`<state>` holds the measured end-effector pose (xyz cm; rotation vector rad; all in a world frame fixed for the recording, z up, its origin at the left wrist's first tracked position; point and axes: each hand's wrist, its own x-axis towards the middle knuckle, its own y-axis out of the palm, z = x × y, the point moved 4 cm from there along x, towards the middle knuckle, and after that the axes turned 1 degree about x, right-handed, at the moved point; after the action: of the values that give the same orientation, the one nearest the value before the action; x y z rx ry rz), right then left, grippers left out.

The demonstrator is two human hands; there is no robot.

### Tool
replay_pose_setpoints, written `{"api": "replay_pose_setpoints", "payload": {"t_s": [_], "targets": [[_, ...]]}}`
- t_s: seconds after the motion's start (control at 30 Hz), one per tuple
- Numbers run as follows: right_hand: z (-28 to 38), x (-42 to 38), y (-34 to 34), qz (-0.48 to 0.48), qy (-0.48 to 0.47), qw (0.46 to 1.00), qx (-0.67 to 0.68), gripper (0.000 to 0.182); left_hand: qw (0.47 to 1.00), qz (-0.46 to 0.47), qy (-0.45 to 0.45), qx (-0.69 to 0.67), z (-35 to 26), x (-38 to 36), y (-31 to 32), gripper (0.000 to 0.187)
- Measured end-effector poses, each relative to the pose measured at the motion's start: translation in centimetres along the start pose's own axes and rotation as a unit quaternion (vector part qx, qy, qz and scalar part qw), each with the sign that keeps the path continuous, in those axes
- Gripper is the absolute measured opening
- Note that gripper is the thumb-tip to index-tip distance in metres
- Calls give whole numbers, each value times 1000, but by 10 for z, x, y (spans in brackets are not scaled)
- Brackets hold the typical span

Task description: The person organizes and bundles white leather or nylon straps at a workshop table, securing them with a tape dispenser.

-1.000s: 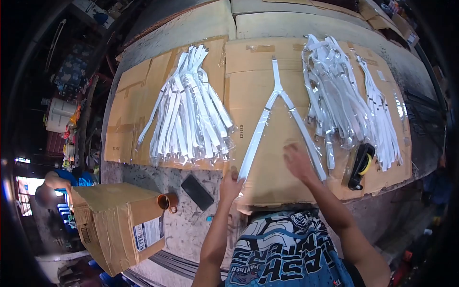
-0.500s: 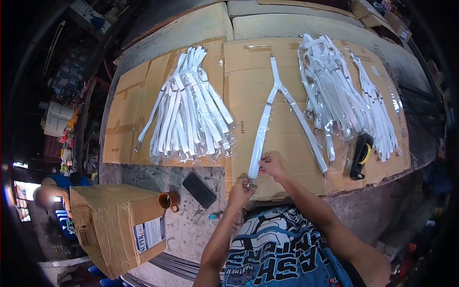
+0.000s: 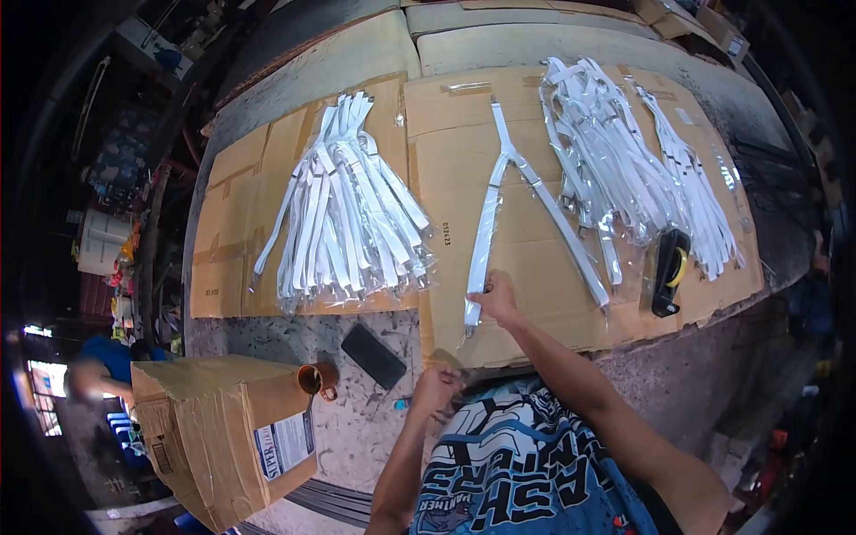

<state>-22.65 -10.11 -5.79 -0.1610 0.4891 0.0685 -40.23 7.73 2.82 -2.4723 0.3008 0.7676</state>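
Workshop-type space: cardboard-covered counter [image 3: 437, 187] (scuffed surface below), bundled white straps [image 3: 343, 205] in plastic, tape dispenser [image 3: 670, 273], big carton [image 3: 223, 423], cluttered dark surroundings.

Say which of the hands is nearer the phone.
Left. The left hand is just right of the phone; the right hand is farther right, at the white strap.

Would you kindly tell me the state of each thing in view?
Strap: spread in a Y
Left bundle: fanned, in clear plastic
Large right bundle: in clear plastic
Small right bundle: loosely fanned
Phone: screen dark
Tape dispenser: roll fitted
Carton: visible sides closed
Mug: contents unclear
Right hand: on strap
Left hand: fingers curled
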Motion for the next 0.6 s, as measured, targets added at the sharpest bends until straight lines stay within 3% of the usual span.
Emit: {"api": "replay_pose_setpoints", "payload": {"t_s": [0.1, 0.2, 0.3, 0.4, 0.47, 0.5, 0.6], "targets": [[20, -14, -6, -11, 21, 999, 31, 37, 991, 131, 11, 23, 42, 7, 3, 26], [22, -15, -9, -40, 53, 996, 57, 39, 962, 186, -95, -177, 50, -7, 0, 21], [59, -29, -27, -191, -33, 978, -73, 44, 817, 300, -85, -485, 81, -6, 12, 23], [87, -41, -27, -213, -264, 933, -122, 36, 894, 239, -125, -359, 98, -12, 16, 31], [85, -44, -19, -82, -330, 915, -218, 36, 984, 70, -120, -114, 64, -21, -3, 38], [81, -47, -13, -14, -357, 896, -265, 36, 993, -18, -115, 13, 43, -25, -16, 41], [76, -48, -4, 27, -377, 847, -373, 34, 975, -172, -48, 133, -9, -11, -48, 54]]}}
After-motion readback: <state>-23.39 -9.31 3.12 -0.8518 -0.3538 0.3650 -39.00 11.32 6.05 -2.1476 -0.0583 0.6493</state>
